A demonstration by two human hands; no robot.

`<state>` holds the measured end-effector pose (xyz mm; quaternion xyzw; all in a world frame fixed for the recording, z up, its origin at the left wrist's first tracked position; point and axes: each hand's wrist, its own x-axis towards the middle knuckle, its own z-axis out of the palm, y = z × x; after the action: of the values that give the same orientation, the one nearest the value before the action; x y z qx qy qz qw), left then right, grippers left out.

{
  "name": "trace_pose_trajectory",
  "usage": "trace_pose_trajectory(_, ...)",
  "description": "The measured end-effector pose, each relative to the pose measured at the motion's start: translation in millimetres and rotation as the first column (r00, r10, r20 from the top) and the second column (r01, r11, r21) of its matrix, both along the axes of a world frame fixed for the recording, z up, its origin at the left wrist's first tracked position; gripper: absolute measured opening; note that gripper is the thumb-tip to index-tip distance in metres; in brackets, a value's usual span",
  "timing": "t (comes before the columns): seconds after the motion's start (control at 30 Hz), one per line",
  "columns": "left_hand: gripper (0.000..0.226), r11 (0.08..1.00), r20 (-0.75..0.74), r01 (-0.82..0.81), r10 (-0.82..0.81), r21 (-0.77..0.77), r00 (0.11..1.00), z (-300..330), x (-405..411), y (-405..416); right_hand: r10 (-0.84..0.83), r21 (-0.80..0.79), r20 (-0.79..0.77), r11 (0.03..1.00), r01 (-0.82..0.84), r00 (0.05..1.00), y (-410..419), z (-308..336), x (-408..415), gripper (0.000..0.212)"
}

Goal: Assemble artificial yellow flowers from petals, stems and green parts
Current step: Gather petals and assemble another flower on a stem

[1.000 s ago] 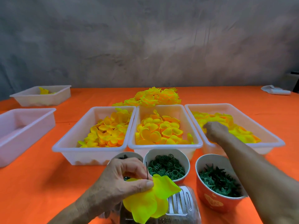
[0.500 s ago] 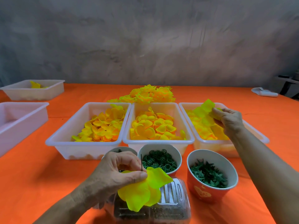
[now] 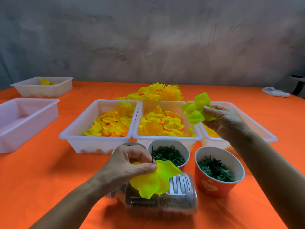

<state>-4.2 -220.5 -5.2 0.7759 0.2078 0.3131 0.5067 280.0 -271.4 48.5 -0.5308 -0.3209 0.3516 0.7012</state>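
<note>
My left hand [image 3: 130, 164] pinches a thin dark stem [image 3: 152, 154] threaded through a large yellow petal layer [image 3: 155, 179], low in the middle over a clear plastic box. My right hand [image 3: 222, 119] holds a yellow-green petal piece [image 3: 197, 111] up in the air above the right white tray [image 3: 270, 138]. Three white trays of yellow-orange petals stand side by side: the left tray [image 3: 69, 138], the middle tray [image 3: 166, 139] and the right one. A pile of finished yellow flowers [image 3: 158, 93] lies behind them.
A cup of green rings [image 3: 168, 156] and a red cup of green star parts [image 3: 217, 171] stand in front of the trays. A clear plastic box [image 3: 165, 200] lies nearest me. Two more white trays [image 3: 24, 119] [image 3: 42, 86] sit at the left. A white cloth [image 3: 275, 92] lies far right.
My right hand has lifted out of the right tray with a yellow-green petal piece and moved up and toward the middle. My left hand keeps its hold on the stem and petal.
</note>
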Motion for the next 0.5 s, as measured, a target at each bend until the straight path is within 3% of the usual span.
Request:
trace_pose_trajectory(0.13, 0.017, 0.999, -0.009, -0.029, 0.029, 0.031, 1.000, -1.4, -2.5, -2.3, 0.161, -0.012, -0.068, 0.987, -0.162, 0.985, -17.8, 3.6, -43.6, 0.013)
trace_pose_trajectory(0.4, 0.010, 0.997, -0.005, -0.082, 0.082, -0.012, 0.997, -3.3, -3.8, -7.4, 0.333, -0.051, -0.070, 0.940, -0.337, 0.940, -37.7, 7.8, -91.8, 0.041)
trace_pose_trajectory(0.5, 0.014, 0.997, -0.013, -0.062, 0.061, -0.048, 0.998, 0.9, -5.7, -8.8, 0.357, -0.081, -0.044, 0.930, -0.359, 0.933, -40.3, 6.8, -102.8, 0.041)
